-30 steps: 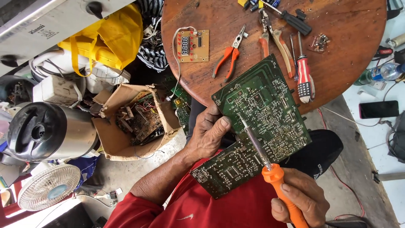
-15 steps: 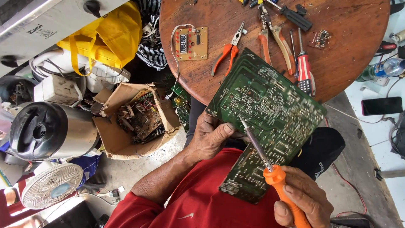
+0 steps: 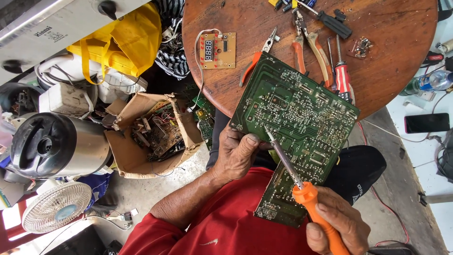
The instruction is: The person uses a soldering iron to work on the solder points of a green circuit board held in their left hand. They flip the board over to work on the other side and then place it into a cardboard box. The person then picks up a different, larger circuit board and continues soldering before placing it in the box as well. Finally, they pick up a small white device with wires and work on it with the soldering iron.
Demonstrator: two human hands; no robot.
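A large green circuit board (image 3: 302, 123) lies tilted over my lap, solder side up, its far corner resting on the round wooden table (image 3: 387, 71). My left hand (image 3: 236, 156) grips the board's left edge, thumb on top. An orange-handled soldering iron (image 3: 302, 189) is held in my right hand (image 3: 337, 226), its metal tip touching the board just right of my left thumb.
On the table lie a small tan display board with wires (image 3: 218, 49), orange-handled pliers (image 3: 257, 59), more pliers (image 3: 311, 47) and screwdrivers (image 3: 342, 75). A cardboard box of scrap boards (image 3: 151, 132), a steel pot (image 3: 56, 144), a small fan (image 3: 56, 207) and a yellow bag (image 3: 127, 40) crowd the floor at left. A phone (image 3: 427, 123) lies at right.
The green board has turned and shifted up onto the table edge, held steeper. The soldering iron tip stays on the board near my left thumb.
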